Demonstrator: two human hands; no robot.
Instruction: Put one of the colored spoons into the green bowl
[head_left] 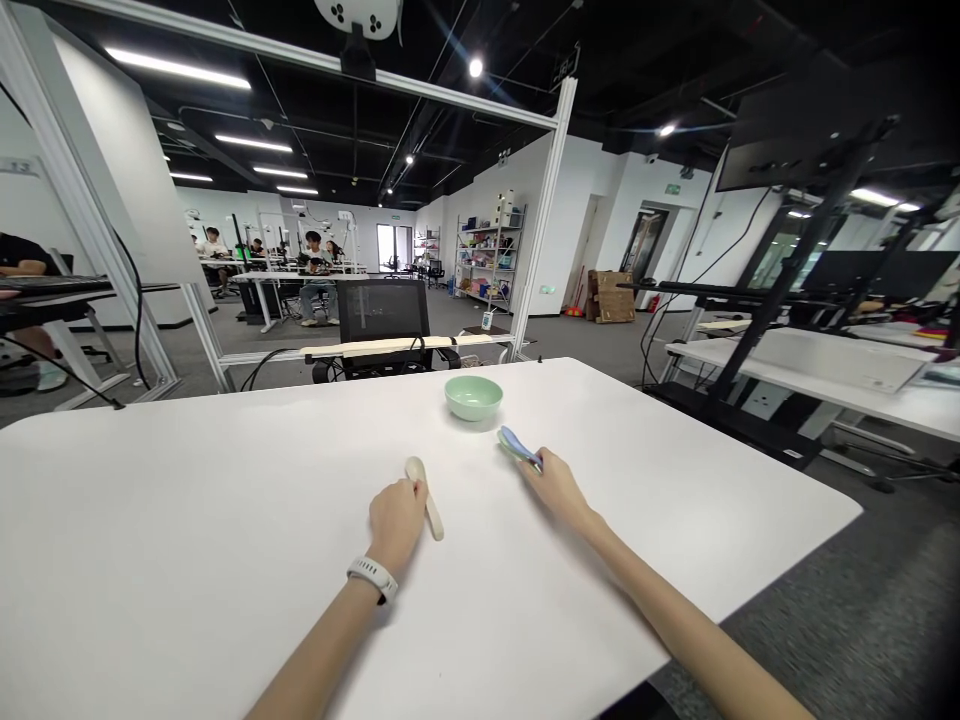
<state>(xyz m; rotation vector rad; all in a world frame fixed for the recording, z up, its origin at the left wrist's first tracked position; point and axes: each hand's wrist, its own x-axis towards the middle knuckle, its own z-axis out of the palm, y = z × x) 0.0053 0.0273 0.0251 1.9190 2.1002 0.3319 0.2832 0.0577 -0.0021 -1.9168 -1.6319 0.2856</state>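
A cream-coloured spoon [434, 520] is in my left hand [397, 515], whose fingers are closed around its middle. The spoon's bowl end points away from me and its handle runs down to the right, close to the tabletop. My right hand [559, 488] grips a blue spoon [515, 441] together with a light green spoon [505, 447]. These two are stacked, blue on top, bowl ends pointing forward and left. Just beyond them stands a pale green bowl [473, 402], upright and apart from both hands. No contents show inside it.
Both hands are over a white table [202, 540] with rounded corners. Behind its far edge are a black mesh chair [384, 310] and a metal frame [551, 190]. Another desk [802, 370] stands to the right. Several people sit in the background.
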